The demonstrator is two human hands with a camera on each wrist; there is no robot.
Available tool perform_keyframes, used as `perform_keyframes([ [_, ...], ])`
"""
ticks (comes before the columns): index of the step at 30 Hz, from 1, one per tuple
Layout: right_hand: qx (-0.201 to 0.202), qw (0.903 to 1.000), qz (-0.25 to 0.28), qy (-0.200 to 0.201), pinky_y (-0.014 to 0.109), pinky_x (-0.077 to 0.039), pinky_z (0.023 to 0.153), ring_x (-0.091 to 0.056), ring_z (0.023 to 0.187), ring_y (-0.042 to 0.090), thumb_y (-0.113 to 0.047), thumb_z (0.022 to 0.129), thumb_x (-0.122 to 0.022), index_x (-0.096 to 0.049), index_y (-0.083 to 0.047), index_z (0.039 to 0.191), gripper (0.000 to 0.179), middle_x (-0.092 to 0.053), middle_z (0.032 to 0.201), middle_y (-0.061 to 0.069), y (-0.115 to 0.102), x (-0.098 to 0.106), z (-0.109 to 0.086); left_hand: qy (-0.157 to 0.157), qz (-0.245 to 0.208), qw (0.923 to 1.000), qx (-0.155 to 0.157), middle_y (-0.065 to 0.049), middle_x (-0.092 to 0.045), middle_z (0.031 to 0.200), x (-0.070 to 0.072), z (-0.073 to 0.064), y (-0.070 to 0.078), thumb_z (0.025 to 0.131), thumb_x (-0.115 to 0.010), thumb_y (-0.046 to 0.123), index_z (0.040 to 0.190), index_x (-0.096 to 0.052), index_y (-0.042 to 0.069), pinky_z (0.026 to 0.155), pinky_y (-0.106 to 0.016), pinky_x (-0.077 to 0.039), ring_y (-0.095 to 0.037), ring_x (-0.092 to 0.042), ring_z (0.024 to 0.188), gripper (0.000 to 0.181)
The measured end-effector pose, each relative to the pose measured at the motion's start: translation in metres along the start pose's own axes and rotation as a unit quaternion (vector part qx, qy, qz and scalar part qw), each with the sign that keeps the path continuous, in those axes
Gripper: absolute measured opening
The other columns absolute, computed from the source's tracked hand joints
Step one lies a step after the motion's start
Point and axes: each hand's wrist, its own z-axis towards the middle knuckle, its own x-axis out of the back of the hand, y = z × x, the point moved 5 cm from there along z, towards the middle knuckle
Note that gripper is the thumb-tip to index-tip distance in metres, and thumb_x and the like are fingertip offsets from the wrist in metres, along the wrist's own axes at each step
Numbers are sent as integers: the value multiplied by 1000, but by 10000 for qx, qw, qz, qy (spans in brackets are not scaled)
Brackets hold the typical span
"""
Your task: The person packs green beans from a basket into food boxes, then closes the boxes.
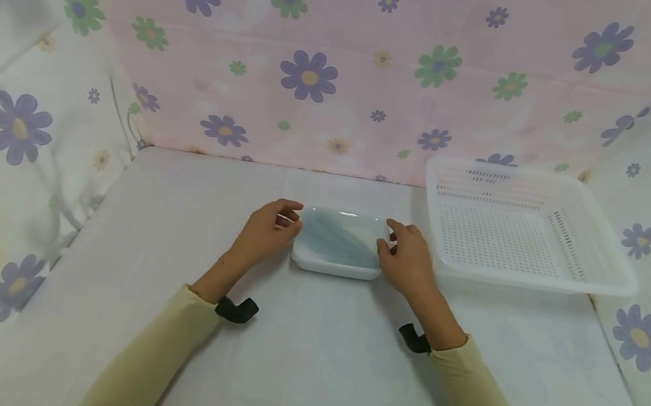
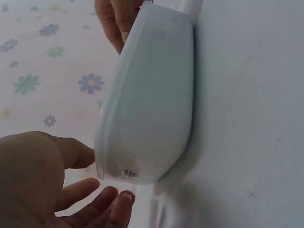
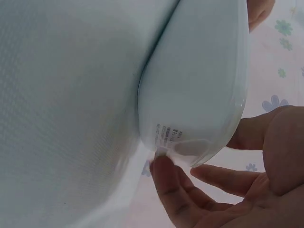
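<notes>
A low rectangular white box [image 1: 336, 268] with rounded corners and a glossy, streaked blue-grey top sits on the table between my hands. Along its rim runs a clear edge, and a small printed label [image 3: 167, 135] shows on one end in the right wrist view. My left hand [image 1: 269, 226] is at the left end, thumb by the rim and fingers loosely bent near the end wall. At the opposite end, my right hand [image 1: 408, 257] has its thumb at the rim and fingertips touching or very near the end wall. Neither palm wraps the box.
A white perforated plastic basket [image 1: 533, 279] stands at the right rear of the table, close beyond my right hand. White cloth covers the table [image 1: 315, 368]. Flowered curtains [image 1: 347, 46] hang at the back and both sides.
</notes>
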Motion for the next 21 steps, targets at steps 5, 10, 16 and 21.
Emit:
perform_keyframes([
  [5,637,9977,-212,-98,56,-46,111,-50,135,41,-29,105,-67,-41,4,159,68,-44,154,26,-6,-6,-1,-70,858,9907,-1055,-11,-47,159,-9,-2,13,105,-68,35,158,-48,7,113,-50,-48,-29,-49,145,63],
  [10,1769,9827,-460,-294,59,-27,126,-22,159,42,-32,104,-70,-32,2,164,78,-27,171,19,-13,-15,-1,-691,1311,9736,-1735,-4,-25,175,-21,-4,18,104,-68,45,167,-31,9,128,-53,-26,-28,-19,163,82],
  [16,2187,9715,-591,-694,59,-17,129,-15,161,43,-36,107,-65,-26,4,165,81,-23,174,18,-14,-23,-5,-1104,1439,9658,-1853,-2,-14,178,-28,-7,15,105,-66,47,170,-22,8,130,-52,-18,-27,-3,165,88],
  [21,2164,9692,-806,-850,56,-12,130,-13,161,43,-37,110,-59,-22,3,166,79,-20,175,18,-12,-27,-5,-1161,1616,9611,-1917,-1,-13,178,-28,-7,14,105,-66,48,170,-21,9,131,-49,-16,-25,-3,165,88],
])
